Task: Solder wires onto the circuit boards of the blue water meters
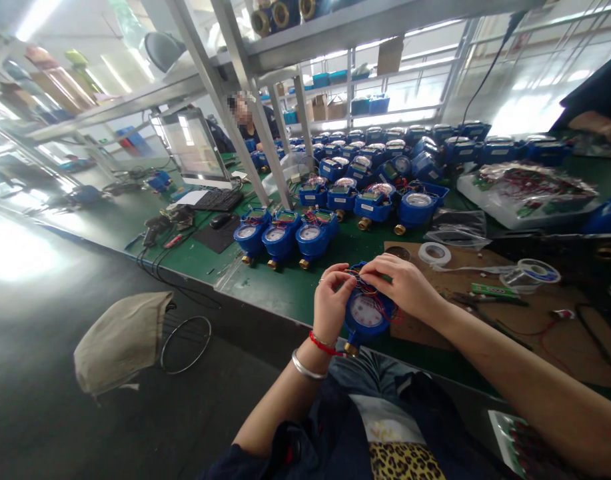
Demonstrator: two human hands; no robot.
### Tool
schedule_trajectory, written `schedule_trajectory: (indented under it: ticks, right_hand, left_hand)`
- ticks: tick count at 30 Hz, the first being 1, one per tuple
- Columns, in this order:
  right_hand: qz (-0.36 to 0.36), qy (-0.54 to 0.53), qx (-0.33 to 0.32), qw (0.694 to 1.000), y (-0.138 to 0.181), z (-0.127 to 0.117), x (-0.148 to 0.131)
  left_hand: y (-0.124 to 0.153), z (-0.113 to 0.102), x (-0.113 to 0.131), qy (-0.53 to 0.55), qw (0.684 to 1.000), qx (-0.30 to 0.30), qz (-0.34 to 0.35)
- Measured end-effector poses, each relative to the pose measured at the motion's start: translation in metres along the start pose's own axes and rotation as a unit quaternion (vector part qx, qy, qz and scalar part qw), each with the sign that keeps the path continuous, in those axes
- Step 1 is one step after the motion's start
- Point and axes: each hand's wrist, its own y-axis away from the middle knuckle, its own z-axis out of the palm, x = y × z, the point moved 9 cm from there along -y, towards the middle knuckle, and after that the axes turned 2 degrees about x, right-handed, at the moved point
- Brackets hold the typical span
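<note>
A blue water meter [368, 311] with a round white dial and a brass fitting lies at the bench's front edge, before my body. Thin red and dark wires [368, 288] spill from its upper part. My left hand [334, 293] is at the meter's left side, thumb and fingers pinched together at the wires. From the right, my right hand [396, 279] reaches over the meter's top, its fingertips closed among the same wires. The fingers cover whatever lies between them. Three similar blue meters [280, 241] stand in a row to the left.
Many blue meters [370, 200] fill the bench behind. On the right lie a tape roll [434, 254], a solder spool [535, 273], pliers [500, 298] and a foam tray [530, 217] of wired boards. A monitor [192, 147] and keyboard [218, 200] are left. Co-workers sit across and at right.
</note>
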Motion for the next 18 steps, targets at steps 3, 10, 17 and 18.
schedule_trajectory:
  ticks: [3, 10, 17, 18]
  right_hand:
    - [-0.006, 0.023, 0.004, 1.0, -0.001, 0.006, -0.003]
    - [0.007, 0.03, 0.046, 0.998, 0.0, -0.009, -0.008]
    - [0.174, 0.034, 0.17, 0.969, 0.089, -0.045, 0.028]
    - [0.196, 0.045, 0.172, 0.964, 0.108, -0.046, 0.035]
  left_hand:
    - [-0.001, -0.001, -0.001, -0.005, 1.0, 0.002, 0.007]
    - [0.004, -0.007, 0.001, -0.016, 0.999, 0.005, 0.027]
    - [0.017, -0.029, -0.02, -0.041, 0.998, 0.043, 0.019]
    - [0.018, -0.031, -0.024, -0.045, 0.998, 0.046, 0.018]
